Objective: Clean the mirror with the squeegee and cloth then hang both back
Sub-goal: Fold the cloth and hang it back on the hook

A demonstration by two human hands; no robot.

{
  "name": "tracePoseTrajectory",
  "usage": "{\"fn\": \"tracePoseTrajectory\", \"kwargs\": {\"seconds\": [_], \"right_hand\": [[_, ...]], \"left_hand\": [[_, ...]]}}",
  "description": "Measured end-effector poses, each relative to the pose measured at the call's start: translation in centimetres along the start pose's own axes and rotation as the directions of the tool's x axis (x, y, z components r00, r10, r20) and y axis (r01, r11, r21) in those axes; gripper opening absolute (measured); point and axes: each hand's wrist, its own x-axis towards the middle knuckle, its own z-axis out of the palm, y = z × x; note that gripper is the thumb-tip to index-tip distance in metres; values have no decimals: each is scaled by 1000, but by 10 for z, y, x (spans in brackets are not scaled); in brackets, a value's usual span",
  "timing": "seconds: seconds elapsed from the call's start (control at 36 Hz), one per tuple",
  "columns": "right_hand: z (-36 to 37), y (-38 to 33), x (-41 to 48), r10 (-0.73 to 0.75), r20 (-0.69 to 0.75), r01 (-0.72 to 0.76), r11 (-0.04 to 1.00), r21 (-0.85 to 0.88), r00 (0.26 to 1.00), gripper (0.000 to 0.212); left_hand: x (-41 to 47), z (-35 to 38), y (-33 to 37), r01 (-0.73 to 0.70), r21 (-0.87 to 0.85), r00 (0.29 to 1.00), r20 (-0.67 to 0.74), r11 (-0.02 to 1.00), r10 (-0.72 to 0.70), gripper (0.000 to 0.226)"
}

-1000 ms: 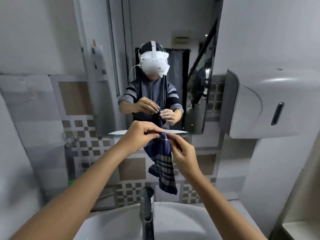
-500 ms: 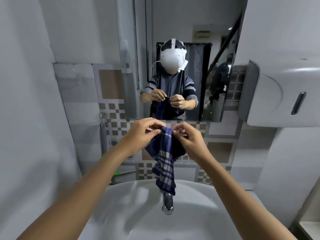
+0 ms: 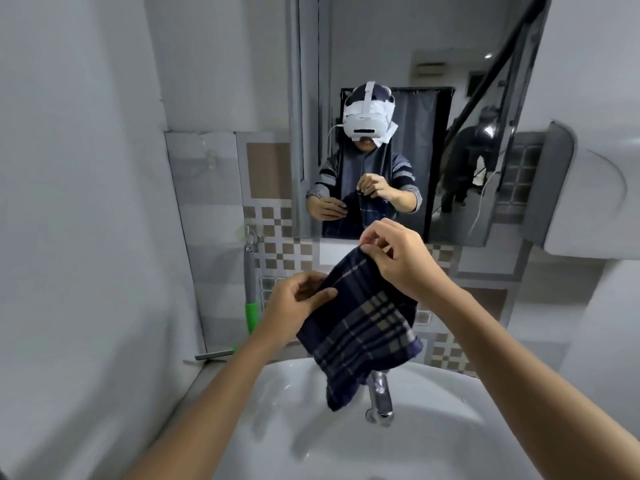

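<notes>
I hold a dark blue checked cloth (image 3: 363, 327) spread over the sink. My left hand (image 3: 294, 301) pinches its lower left edge. My right hand (image 3: 394, 258) pinches its top corner, higher up and just below the mirror's bottom edge. The mirror (image 3: 388, 64) hangs on the wall straight ahead and reflects me and both hands. The squeegee (image 3: 250, 292), grey with a green grip, hangs from a wall hook (image 3: 250, 233) at the left, its blade low near the sink's corner.
A white sink (image 3: 311, 427) with a chrome tap (image 3: 379, 400) lies below my hands. A white wall dispenser (image 3: 588, 192) juts out at the right of the mirror. A plain grey wall closes in on the left.
My hands have moved apart and spread the cloth out wide. The left hand dropped lower while the right hand rose. The view tipped down toward the sink.
</notes>
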Motion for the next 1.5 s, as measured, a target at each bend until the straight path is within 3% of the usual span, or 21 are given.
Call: {"fn": "tracePoseTrajectory", "kwargs": {"seconds": [0.11, 0.28, 0.47, 0.69, 0.92, 1.06, 1.22, 1.39, 1.5], "right_hand": [[12, -3, 15, 8, -48, -9, 1000, -18, 999, 8], [48, -23, 54, 25, -150, -27, 1000, -8, 988, 7], [100, -53, 122, 8, -275, -16, 999, -28, 961, 3], [141, -78, 219, 5, -378, -29, 998, -57, 926, 7], [167, -89, 292, 11, -420, -47, 996, -75, 907, 14], [192, -74, 297, 12, -364, -63, 990, -129, 931, 18], [207, -60, 281, -10, -363, -37, 992, -122, 932, 17], [211, -59, 269, 32, -373, -63, 996, -70, 927, 16], [209, -59, 263, 48, -370, -73, 996, -54, 928, 20]], "left_hand": [[18, -39, 8, -71, 27, 995, -62, 997, 73, 19], [49, -104, 20, -188, 227, 975, -78, 956, 210, 22], [88, -172, 34, -277, 413, 897, -213, 868, 387, 16], [160, -229, 44, -268, 476, 760, -430, 838, 487, 14], [223, -262, 53, -217, 481, 702, -527, 849, 478, 14], [235, -270, 33, -199, 471, 721, -524, 860, 454, 13], [228, -268, 14, -288, 334, 758, -493, 898, 427, 22], [220, -264, 5, -254, 212, 768, -549, 944, 330, 15], [208, -265, 3, -245, 205, 809, -495, 948, 316, 17]]}}
